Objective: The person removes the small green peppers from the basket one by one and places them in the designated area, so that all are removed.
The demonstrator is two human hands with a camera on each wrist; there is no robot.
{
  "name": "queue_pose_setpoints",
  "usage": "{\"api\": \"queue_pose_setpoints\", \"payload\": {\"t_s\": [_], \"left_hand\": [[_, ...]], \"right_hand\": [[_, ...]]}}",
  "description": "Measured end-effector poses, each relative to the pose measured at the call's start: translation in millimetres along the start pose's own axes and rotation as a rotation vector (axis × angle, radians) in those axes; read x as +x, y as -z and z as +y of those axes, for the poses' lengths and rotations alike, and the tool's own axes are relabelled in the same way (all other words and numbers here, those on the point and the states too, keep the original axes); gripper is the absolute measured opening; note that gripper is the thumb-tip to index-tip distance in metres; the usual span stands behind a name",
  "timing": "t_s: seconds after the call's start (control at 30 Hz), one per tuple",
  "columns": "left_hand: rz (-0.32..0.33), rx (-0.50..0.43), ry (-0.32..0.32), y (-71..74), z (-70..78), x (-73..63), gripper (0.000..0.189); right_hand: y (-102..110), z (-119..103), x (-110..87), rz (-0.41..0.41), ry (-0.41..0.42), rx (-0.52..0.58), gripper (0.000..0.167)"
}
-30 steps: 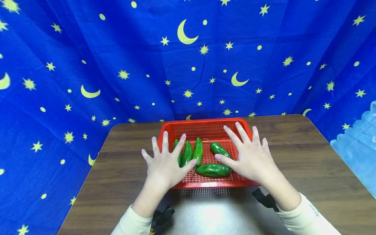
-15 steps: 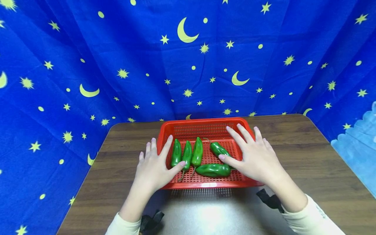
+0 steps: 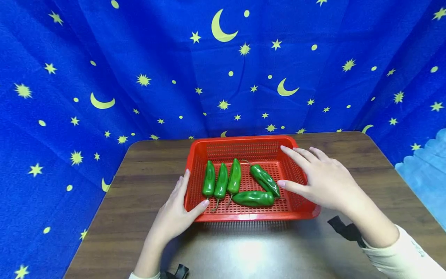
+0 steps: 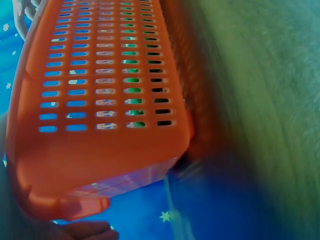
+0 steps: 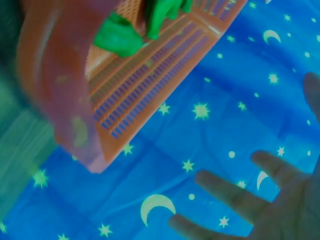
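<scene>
A red plastic basket (image 3: 247,216) sits on the table in the head view, holding several green chili peppers. Three of them, the nearest pepper to the left wall (image 3: 209,180) among them, lie side by side. Across the front lies another pepper (image 3: 253,198), and a slanted pepper (image 3: 265,180) lies at the right. My left hand (image 3: 174,213) is at the basket's left side, its fingers along the outer wall and thumb over the front-left corner; contact is unclear. My right hand (image 3: 325,182) hovers by the right rim with fingers spread and holds nothing.
The brown wooden table (image 3: 146,170) extends to both sides of the basket. Behind it hangs a blue cloth (image 3: 174,58) with yellow moons and stars. A light-blue scalloped patch (image 3: 425,166) shows at the right. Black straps circle both wrists.
Both hands have drawn apart from above the basket, the left to its left side, the right toward its right rim. All the peppers are now uncovered in their same places.
</scene>
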State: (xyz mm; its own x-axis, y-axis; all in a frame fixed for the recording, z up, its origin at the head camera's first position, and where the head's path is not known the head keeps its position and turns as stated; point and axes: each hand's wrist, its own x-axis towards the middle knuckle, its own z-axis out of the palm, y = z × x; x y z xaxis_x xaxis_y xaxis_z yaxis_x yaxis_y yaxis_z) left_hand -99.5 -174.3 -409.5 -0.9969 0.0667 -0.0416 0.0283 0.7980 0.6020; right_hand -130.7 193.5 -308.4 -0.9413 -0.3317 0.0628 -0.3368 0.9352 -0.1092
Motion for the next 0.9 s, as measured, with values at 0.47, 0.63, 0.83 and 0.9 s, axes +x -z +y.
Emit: {"api": "queue_pose_setpoints", "payload": {"t_s": [0.47, 0.63, 0.83, 0.9], "left_hand": [[0.004, -0.176, -0.006, -10.2, -2.7, 0.3, 0.134], [0.008, -0.169, -0.014, -10.9, -3.0, -0.2, 0.134], [0.016, -0.156, -0.006, -10.0, -2.7, -0.1, 0.135], [0.01, -0.144, 0.0, -9.2, -2.3, -0.1, 0.134]], "right_hand": [[6.8, 13.3, 33.1, -0.141, 0.18, -0.062, 0.092], [-11.2, 15.5, 58.5, -0.237, 0.293, -0.079, 0.09], [-42.2, 17.9, 85.4, -0.35, 0.376, -0.108, 0.093], [-51.0, 18.8, 89.9, -0.388, 0.37, -0.11, 0.095]]}}
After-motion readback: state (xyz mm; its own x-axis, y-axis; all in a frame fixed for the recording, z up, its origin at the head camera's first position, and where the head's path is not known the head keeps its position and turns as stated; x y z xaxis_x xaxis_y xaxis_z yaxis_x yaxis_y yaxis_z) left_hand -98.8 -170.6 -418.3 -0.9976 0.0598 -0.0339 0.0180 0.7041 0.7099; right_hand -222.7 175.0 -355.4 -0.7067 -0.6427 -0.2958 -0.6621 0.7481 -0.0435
